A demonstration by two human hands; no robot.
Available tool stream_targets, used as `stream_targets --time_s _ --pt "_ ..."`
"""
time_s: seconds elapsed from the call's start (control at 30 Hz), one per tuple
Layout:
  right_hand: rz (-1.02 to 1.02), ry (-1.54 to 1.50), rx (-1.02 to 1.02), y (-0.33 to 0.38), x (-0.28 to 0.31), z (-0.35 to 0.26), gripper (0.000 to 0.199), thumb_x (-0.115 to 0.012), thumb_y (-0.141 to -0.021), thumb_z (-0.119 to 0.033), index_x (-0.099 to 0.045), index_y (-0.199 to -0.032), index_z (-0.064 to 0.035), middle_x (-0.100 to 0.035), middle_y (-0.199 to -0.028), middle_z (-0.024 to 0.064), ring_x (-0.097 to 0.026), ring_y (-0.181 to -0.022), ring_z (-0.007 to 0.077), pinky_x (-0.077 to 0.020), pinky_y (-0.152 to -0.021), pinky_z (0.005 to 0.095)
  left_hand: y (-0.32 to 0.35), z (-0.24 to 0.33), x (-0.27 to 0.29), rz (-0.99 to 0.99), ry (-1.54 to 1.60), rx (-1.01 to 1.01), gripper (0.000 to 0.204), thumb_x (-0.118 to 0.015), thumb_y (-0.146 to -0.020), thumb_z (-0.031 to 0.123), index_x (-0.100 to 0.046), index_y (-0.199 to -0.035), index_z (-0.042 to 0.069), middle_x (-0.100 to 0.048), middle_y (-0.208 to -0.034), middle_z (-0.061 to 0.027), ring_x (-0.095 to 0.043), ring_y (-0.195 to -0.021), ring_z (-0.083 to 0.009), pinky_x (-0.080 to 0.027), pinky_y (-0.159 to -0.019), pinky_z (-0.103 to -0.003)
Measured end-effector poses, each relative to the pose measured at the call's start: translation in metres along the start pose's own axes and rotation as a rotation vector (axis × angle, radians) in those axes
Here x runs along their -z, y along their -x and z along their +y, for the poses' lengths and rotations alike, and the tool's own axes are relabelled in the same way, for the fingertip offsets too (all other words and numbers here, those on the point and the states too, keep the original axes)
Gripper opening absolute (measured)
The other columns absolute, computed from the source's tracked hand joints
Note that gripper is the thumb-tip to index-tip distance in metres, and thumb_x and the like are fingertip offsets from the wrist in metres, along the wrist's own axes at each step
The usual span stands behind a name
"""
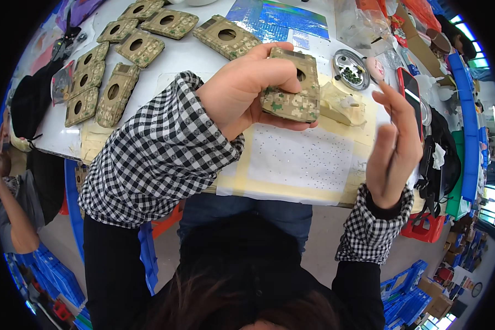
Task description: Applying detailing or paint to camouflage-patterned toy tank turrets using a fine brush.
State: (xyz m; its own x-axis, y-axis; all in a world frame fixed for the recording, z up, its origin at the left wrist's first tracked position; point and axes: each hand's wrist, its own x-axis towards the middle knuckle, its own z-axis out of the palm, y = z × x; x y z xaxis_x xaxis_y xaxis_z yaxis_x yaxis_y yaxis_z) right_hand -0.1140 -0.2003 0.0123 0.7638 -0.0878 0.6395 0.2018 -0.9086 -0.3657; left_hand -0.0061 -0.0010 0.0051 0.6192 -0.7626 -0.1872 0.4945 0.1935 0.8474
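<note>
My left hand [247,82] grips a camouflage-patterned toy tank hull [292,94] over the table, its thumb lying across the top near the round hole. To the right, my right hand [391,146] is raised off the table, fingers stretched and apart, slightly blurred; I see nothing clearly held in it. Beneath them lies a white sheet [297,159] with many tiny dark specks, on yellowish paper. Beside the held hull sits a yellowish wrapped block [344,104] with a small peg. A round clear dish [351,70] holds small green and dark pieces.
Several matching hulls [143,47] stand in groups at the far left, and one more hull [225,36] lies just beyond my left hand. Blue shiny sheets [280,22] lie at the back. A red-edged phone [410,91] and plastic bags [363,27] are at the right.
</note>
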Motion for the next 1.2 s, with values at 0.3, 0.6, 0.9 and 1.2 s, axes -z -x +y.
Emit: stream_targets --time_s 0.3,0.6,0.9,1.2 --pt "-0.326 -0.471 -0.231 0.04 -0.004 -0.038 0.043 -0.073 -0.075 0.002 -0.053 -0.112 0.0044 -0.065 -0.098 0.0144 -0.066 -0.088 0.0204 -0.0493 -0.082 0.0281 0.002 -0.003 0.005 0.036 -0.019 -0.097 0.061 -0.052 -0.084 0.014 -0.025 -0.138 0.004 -0.055 -0.119 -0.021 -0.065 -0.094 -0.0329 -0.055 -0.08 -0.037" --pt "-0.452 -0.686 -0.386 0.036 -0.023 -0.028 0.015 -0.068 -0.08 -0.001 -0.063 -0.093 0.0037 -0.066 -0.084 0.009 -0.061 -0.076 0.0134 -0.0477 -0.071 0.0246 -0.012 -0.015 0.013 -0.03 0.166 -0.181 0.069 -0.062 -0.076 0.01 -0.022 -0.129 -0.007 -0.049 -0.1 -0.011 -0.059 -0.096 -0.0235 -0.059 -0.075 -0.039" --pt "-0.495 -0.618 -0.331 0.034 -0.028 -0.028 0.008 -0.068 -0.08 -0.002 -0.064 -0.085 0.003 -0.064 -0.076 0.0076 -0.058 -0.07 0.0132 -0.0457 -0.066 0.0245 -0.011 -0.012 0.01 -0.03 0.142 -0.161 0.044 -0.061 -0.076 0.008 -0.036 -0.111 -0.005 -0.05 -0.1 -0.0113 -0.06 -0.095 -0.0239 -0.06 -0.073 -0.038" --pt "-0.503 -0.614 -0.32 0.033 -0.029 -0.029 0.009 -0.069 -0.08 -0.003 -0.064 -0.084 0.003 -0.064 -0.075 0.0072 -0.058 -0.069 0.0131 -0.0454 -0.065 0.0245 -0.011 -0.014 0.009 -0.029 0.135 -0.172 0.032 -0.059 -0.078 0.008 -0.042 -0.101 -0.005 -0.049 -0.098 -0.0107 -0.059 -0.094 -0.0243 -0.06 -0.074 -0.037"
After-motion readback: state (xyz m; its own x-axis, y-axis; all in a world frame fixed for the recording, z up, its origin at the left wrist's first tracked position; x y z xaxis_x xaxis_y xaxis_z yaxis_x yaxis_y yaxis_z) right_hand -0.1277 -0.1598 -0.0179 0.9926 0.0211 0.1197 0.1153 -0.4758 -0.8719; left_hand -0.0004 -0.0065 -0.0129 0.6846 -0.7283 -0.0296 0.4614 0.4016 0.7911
